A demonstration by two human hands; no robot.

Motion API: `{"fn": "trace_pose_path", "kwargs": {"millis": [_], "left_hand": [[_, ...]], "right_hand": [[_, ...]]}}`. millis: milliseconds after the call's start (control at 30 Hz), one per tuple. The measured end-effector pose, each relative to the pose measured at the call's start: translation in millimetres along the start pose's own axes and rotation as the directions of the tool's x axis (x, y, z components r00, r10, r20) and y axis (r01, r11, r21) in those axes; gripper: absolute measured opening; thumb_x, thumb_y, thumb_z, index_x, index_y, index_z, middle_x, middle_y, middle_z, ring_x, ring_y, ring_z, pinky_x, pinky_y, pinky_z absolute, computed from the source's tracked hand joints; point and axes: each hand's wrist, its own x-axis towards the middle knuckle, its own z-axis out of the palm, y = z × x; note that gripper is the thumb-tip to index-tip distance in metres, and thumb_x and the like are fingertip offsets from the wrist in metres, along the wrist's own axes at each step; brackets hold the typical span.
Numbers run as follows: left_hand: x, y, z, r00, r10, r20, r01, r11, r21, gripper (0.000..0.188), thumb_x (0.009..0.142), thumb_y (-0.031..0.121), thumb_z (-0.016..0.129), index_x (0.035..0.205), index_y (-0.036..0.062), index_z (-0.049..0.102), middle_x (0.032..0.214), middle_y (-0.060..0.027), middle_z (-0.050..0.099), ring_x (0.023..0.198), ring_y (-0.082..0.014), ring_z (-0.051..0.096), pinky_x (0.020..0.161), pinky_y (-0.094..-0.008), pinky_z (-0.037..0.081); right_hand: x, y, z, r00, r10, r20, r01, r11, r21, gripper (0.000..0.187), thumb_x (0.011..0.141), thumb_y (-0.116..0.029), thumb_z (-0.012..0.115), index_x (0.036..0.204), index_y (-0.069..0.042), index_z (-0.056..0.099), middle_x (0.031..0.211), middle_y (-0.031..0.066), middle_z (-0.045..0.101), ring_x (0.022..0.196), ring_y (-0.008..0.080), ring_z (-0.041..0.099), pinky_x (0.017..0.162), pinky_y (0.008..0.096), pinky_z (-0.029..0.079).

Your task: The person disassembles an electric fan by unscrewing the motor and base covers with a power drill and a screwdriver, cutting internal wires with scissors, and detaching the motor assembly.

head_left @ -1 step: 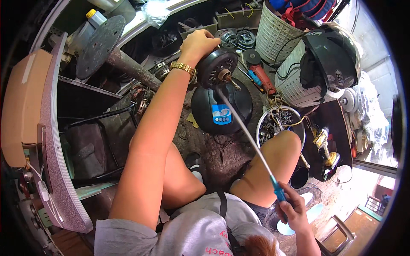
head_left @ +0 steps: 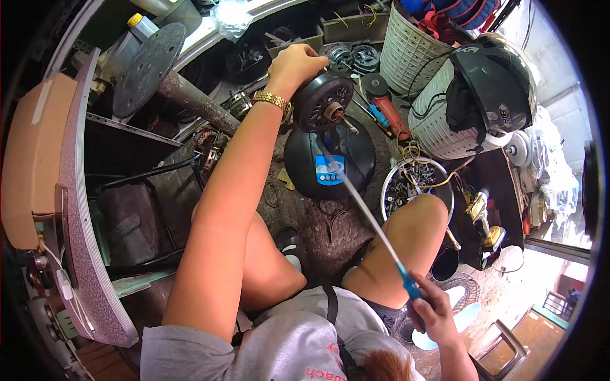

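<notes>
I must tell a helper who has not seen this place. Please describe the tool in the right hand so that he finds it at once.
Start at the large black dome-shaped fan housing on the floor between the knees. Crossing above it runs a long thin metal screwdriver with a blue handle, gripped low by the right hand. Its tip reaches toward the round black motor held by the left hand; nothing nearby is as long and thin.

Left hand [head_left: 295, 63] grips motor [head_left: 321, 101]; right hand [head_left: 435, 311] holds screwdriver [head_left: 372, 225].

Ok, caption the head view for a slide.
Left hand steadies a black motor while right hand holds a long screwdriver.
</notes>
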Motion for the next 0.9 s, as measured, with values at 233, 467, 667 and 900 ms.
{"fn": "trace_pose_path", "kwargs": {"millis": [233,467,667,900], "left_hand": [[1.9,-0.6,0.4,0.999,0.012,0.029,-0.01,0.999,-0.039,0.037,0.066,0.043,0.067,0.093,0.0182,0.074,0.095,-0.0057,0.072,0.092,-0.0237,0.068,0.083,-0.0357,0.051],[10.1,-5.8,2.3,0.998,0.019,0.053,-0.017,0.999,-0.035,0.037,0.065,0.043,0.068,0.094,0.0205,0.074,0.098,-0.006,0.072,0.094,-0.0246,0.067,0.085,-0.036,0.05],[7.3,-4.7,1.9,0.999,0.025,0.044,-0.023,0.999,-0.038,0.039,0.065,0.043,0.068,0.095,0.0199,0.074,0.101,-0.0076,0.071,0.095,-0.0252,0.067,0.087,-0.0361,0.05],[6.3,-0.5,-0.2,0.999,0.009,0.053,-0.008,1.0,-0.019,0.04,0.065,0.043,0.068,0.096,0.0189,0.074,0.101,-0.0081,0.071,0.095,-0.0254,0.067,0.087,-0.036,0.05]], "right_hand": [[-7.0,-7.0,-3.3,0.992,-0.123,0.001,0.121,0.97,-0.209,0.042,0.091,-0.014,0.058,0.13,0.0,0.051,0.07,0.0016,0.058,0.048,0.0045,0.045,0.044,0.0203,0.034],[-5.7,0.3,-3.5,0.99,-0.105,-0.093,0.101,0.994,-0.046,0.044,0.091,-0.017,0.06,0.131,0.0,0.05,0.068,0.0008,0.056,0.047,0.0028,0.043,0.043,0.0195,0.032],[-0.4,2.0,-3.4,0.989,-0.13,-0.065,0.127,0.991,-0.045,0.045,0.092,-0.016,0.06,0.132,0.0,0.049,0.068,0.0008,0.055,0.047,0.003,0.042,0.042,0.019,0.032],[0.4,4.4,-2.1,0.987,-0.149,-0.056,0.147,0.989,-0.027,0.046,0.093,-0.017,0.06,0.133,0.001,0.048,0.069,0.0016,0.055,0.047,0.0034,0.042,0.041,0.0191,0.031]]}}
